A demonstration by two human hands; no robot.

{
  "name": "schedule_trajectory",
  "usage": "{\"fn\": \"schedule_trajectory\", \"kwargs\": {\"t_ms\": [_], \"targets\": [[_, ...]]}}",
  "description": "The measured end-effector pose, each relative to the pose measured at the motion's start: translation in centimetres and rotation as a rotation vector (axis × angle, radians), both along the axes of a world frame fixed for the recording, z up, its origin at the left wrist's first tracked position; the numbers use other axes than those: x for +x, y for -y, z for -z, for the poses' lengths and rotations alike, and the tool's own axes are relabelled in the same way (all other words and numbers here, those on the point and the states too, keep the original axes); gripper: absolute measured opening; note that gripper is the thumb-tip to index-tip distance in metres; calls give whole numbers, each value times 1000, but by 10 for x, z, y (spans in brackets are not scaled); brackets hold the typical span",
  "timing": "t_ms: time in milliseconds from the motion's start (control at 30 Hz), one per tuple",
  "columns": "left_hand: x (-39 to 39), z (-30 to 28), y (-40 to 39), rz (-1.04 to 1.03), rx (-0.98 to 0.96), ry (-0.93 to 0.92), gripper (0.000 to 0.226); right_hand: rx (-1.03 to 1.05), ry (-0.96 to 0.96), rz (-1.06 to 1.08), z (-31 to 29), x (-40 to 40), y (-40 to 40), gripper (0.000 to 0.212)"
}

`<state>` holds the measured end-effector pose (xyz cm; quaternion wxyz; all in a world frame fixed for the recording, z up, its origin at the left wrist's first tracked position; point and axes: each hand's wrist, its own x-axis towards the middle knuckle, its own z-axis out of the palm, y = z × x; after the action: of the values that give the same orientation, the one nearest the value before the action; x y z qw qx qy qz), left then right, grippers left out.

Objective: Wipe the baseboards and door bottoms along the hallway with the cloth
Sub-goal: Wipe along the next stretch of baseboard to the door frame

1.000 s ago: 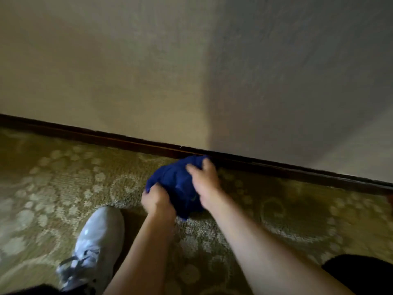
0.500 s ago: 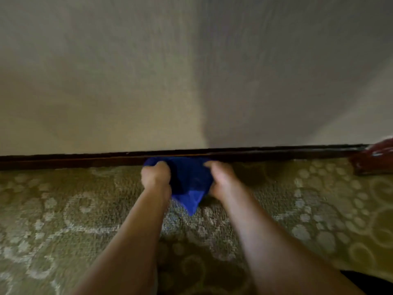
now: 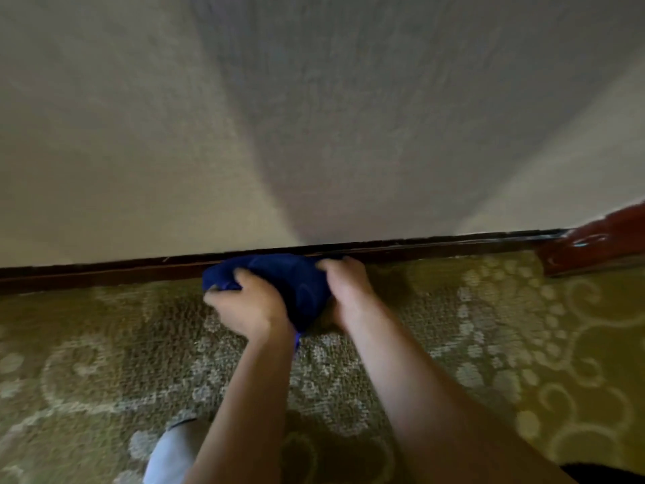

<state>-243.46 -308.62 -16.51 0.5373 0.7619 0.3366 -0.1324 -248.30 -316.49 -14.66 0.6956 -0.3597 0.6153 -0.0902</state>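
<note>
- Cloth (image 3: 279,281) news first: a moment ago my blue cloth sat on the carpet (image 3: 104,344), a little way from the wall. Now it is pushed right up against the dark baseboard (image 3: 104,270).
- That tells me the wiping of this bit can start, or has just started.
- My left hand (image 3: 247,309) grabs the left end of the cloth, fingers curled tight round a bunch of it.
- My right hand (image 3: 345,291) holds the right end, fingers bent over the top by the baseboard edge.
- The cloth is all bunched up into a lump. Its long way runs left to right, the same way the baseboard runs. A small corner pokes down toward me.
- The baseboard goes on to the right, up to a red-brown wooden door frame (image 3: 593,246). I think I should slide that way next.
- My white shoe (image 3: 171,455) peeks in at the bottom.
</note>
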Motion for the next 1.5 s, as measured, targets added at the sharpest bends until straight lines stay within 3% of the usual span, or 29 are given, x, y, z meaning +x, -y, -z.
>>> {"fn": "schedule_trajectory", "kwargs": {"t_ms": [100,200,300,400,533,700,800,900,1100,1200,1300,1500], "targets": [[-26,7,38,316,-296,-216,35,-80,-68,276,-2,-37,51,19],[-45,11,49,406,-446,-311,40,-179,-85,468,6,-51,65,12],[-42,8,29,189,-347,-103,29,-288,-150,393,21,-24,35,27],[-32,1,-6,14,-113,38,27,-126,-93,211,28,3,-10,35],[-24,-1,-2,106,-17,72,38,21,-87,66,24,1,-6,39],[-32,-22,26,107,-53,-95,44,48,-212,62,-21,-23,30,32],[-49,-51,45,139,-13,-55,43,52,-284,37,-28,-33,55,42],[-62,-56,55,115,40,19,37,76,-244,32,3,-37,61,45],[-60,-20,54,356,191,247,27,167,-102,64,57,-39,59,34],[-65,-27,63,543,293,227,16,163,-20,152,51,-50,64,26],[-78,-44,73,737,368,186,12,184,-43,184,37,-74,69,34],[-84,-40,78,949,426,352,17,118,-30,106,31,-69,90,37]]}}
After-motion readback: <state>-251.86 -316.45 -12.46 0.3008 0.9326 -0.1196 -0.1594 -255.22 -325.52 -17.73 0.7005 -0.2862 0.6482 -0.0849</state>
